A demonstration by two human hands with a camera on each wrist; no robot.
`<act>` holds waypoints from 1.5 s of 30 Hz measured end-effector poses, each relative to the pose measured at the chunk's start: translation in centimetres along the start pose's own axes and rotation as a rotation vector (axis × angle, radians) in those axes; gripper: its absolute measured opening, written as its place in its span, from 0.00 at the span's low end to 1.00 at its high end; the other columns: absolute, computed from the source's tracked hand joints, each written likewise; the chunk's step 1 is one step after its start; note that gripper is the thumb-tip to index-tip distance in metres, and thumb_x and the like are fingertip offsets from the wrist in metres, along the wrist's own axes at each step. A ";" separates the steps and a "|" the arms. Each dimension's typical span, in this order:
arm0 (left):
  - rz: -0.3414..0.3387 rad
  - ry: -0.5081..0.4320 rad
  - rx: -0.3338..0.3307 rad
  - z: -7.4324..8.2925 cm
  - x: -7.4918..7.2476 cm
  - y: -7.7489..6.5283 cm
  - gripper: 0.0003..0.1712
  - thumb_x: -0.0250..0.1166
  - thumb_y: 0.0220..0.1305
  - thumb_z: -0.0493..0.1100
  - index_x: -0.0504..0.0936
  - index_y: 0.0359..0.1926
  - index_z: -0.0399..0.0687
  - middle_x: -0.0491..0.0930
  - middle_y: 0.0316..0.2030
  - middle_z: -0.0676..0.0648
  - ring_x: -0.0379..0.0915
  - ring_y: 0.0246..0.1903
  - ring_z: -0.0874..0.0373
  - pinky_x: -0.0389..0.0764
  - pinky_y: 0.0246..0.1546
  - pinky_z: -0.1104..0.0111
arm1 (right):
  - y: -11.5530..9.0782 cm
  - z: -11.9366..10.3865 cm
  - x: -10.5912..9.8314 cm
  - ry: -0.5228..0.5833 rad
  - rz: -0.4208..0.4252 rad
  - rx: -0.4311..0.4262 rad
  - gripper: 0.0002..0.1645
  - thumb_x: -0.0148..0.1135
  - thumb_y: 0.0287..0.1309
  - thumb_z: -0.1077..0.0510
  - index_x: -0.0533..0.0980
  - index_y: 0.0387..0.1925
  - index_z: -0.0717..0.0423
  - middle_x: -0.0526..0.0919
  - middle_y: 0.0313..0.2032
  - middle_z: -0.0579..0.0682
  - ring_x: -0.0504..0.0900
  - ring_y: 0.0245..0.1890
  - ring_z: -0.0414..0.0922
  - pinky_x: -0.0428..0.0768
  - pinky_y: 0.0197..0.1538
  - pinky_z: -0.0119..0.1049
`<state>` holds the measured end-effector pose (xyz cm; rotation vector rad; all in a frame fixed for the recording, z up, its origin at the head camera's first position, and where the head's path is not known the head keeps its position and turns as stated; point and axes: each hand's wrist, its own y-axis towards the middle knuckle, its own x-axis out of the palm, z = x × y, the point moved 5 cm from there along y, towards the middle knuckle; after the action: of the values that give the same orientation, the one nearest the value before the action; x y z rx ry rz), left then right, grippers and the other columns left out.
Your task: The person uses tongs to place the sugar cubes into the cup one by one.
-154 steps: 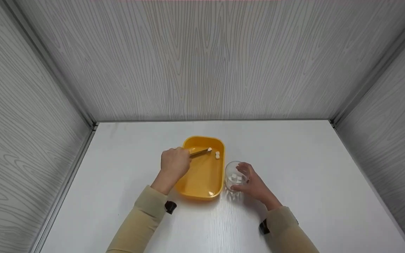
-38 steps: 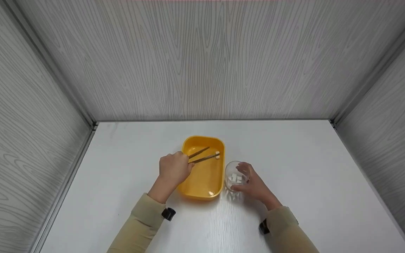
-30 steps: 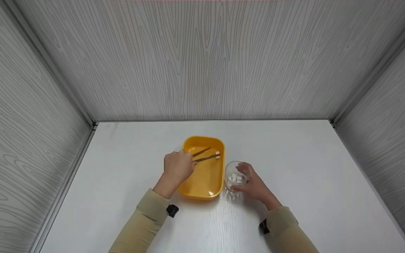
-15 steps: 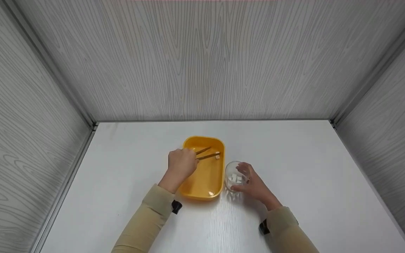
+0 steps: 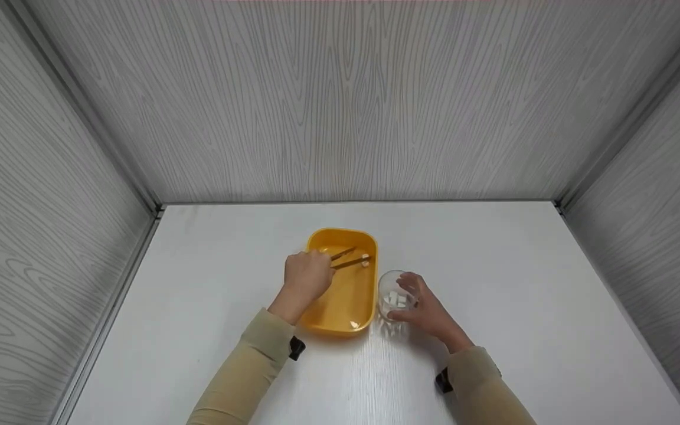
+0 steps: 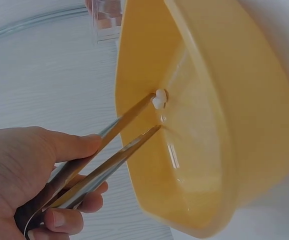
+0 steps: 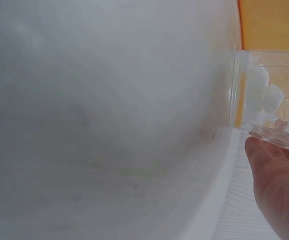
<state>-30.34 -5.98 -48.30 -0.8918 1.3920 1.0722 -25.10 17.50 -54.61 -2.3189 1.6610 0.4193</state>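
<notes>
In my left hand [image 5: 307,274] I hold metal tweezers [image 6: 129,115], reaching into a yellow tray [image 5: 338,304]. Their two tips stand apart with nothing between them. One tip touches, or is very close to, two small white cubes [image 6: 159,99] on the tray floor by its right side. My right hand [image 5: 431,313] grips a clear glass [image 7: 240,90] just right of the tray, thumb and fingers on either side. Several white cubes [image 7: 257,85] lie at the bottom of that glass.
Tray and glass stand on a white table [image 5: 493,265]. Grey wood-grain panels [image 5: 340,106] rise behind and on both sides. The tray's raised rim [image 6: 204,65] surrounds the tweezers' tips.
About five seconds ago the tweezers' tips were together on a white cube; now they are spread and hold none. Within the last second my left hand shifted slightly right. The right hand stayed put.
</notes>
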 end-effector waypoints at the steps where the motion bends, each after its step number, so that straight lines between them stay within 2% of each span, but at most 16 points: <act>1: -0.011 0.002 -0.004 0.0 0.1 0.0 0.17 0.69 0.62 0.53 0.88 0.31 0.43 0.74 0.16 0.50 0.67 0.15 0.57 0.74 0.16 0.60 | 0.0 0.0 0.0 -0.004 0.001 0.003 0.55 0.77 0.50 0.53 0.54 0.71 0.62 0.61 0.69 0.65 0.57 0.70 0.61 0.56 0.66 0.63; 5: -0.047 0.009 -0.016 -0.1 0.5 0.1 0.18 0.68 0.63 0.55 0.88 0.35 0.44 0.77 0.19 0.49 0.68 0.16 0.57 0.74 0.17 0.61 | 0.1 0.2 0.0 -0.013 -0.001 0.012 0.55 0.77 0.50 0.53 0.53 0.71 0.60 0.61 0.69 0.65 0.57 0.70 0.61 0.56 0.66 0.62; 9: -0.060 0.016 -0.017 -0.1 0.6 0.0 0.17 0.68 0.63 0.54 0.88 0.36 0.44 0.77 0.19 0.49 0.68 0.17 0.57 0.74 0.17 0.61 | 0.6 1.6 0.1 -0.022 0.017 0.013 0.54 0.77 0.50 0.56 0.53 0.71 0.60 0.61 0.69 0.64 0.58 0.70 0.60 0.56 0.66 0.62; 13: -0.064 0.026 -0.013 -0.1 0.5 0.0 0.17 0.68 0.63 0.53 0.88 0.35 0.43 0.75 0.18 0.50 0.66 0.17 0.57 0.74 0.18 0.61 | 1.2 3.3 0.2 -0.033 0.036 0.016 0.54 0.76 0.50 0.59 0.54 0.71 0.58 0.63 0.69 0.60 0.59 0.70 0.58 0.57 0.66 0.62; 16: -0.063 0.027 -0.006 -0.1 0.5 0.0 0.16 0.69 0.63 0.52 0.88 0.34 0.43 0.73 0.17 0.51 0.64 0.17 0.57 0.75 0.18 0.61 | 1.4 3.9 0.1 -0.035 0.040 0.017 0.53 0.77 0.49 0.57 0.55 0.71 0.55 0.65 0.68 0.57 0.60 0.70 0.56 0.58 0.66 0.61; 19: -0.056 0.034 0.003 -0.1 0.4 -0.1 0.16 0.69 0.63 0.52 0.88 0.33 0.43 0.73 0.17 0.51 0.64 0.17 0.58 0.75 0.19 0.61 | 1.4 4.0 0.0 -0.034 0.039 0.010 0.54 0.78 0.48 0.54 0.56 0.71 0.54 0.65 0.68 0.55 0.60 0.70 0.55 0.58 0.66 0.60; 26: -0.007 0.050 0.020 0.1 0.2 -0.2 0.15 0.70 0.62 0.52 0.88 0.29 0.44 0.75 0.16 0.50 0.66 0.15 0.57 0.75 0.18 0.61 | 1.4 4.0 0.0 0.010 0.025 -0.004 0.56 0.78 0.48 0.55 0.53 0.72 0.59 0.64 0.69 0.57 0.59 0.70 0.56 0.57 0.66 0.60; 31: 0.002 0.036 0.023 0.0 0.2 -0.3 0.13 0.68 0.63 0.48 0.87 0.27 0.45 0.73 0.15 0.50 0.66 0.16 0.56 0.75 0.18 0.60 | 1.5 4.0 0.0 -0.003 0.036 -0.002 0.57 0.79 0.47 0.54 0.54 0.72 0.59 0.65 0.68 0.57 0.59 0.70 0.56 0.58 0.66 0.60; 37: 0.017 0.031 0.025 -0.1 0.2 -0.3 0.12 0.68 0.63 0.47 0.87 0.26 0.46 0.76 0.17 0.50 0.71 0.17 0.54 0.76 0.19 0.59 | 1.5 4.0 0.0 -0.004 0.039 -0.001 0.56 0.79 0.47 0.53 0.56 0.71 0.57 0.65 0.68 0.57 0.60 0.70 0.56 0.58 0.66 0.61; 45: 0.046 0.021 0.036 -0.1 0.1 -0.4 0.10 0.68 0.63 0.43 0.87 0.25 0.46 0.77 0.17 0.50 0.71 0.17 0.54 0.76 0.18 0.59 | 1.4 3.8 0.1 -0.001 0.047 0.002 0.55 0.78 0.48 0.59 0.55 0.71 0.59 0.64 0.68 0.59 0.59 0.70 0.58 0.57 0.66 0.61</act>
<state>-30.01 -6.25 -48.44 -0.8503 1.4511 1.0718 -26.75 18.40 -58.27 -2.2819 1.7176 0.4273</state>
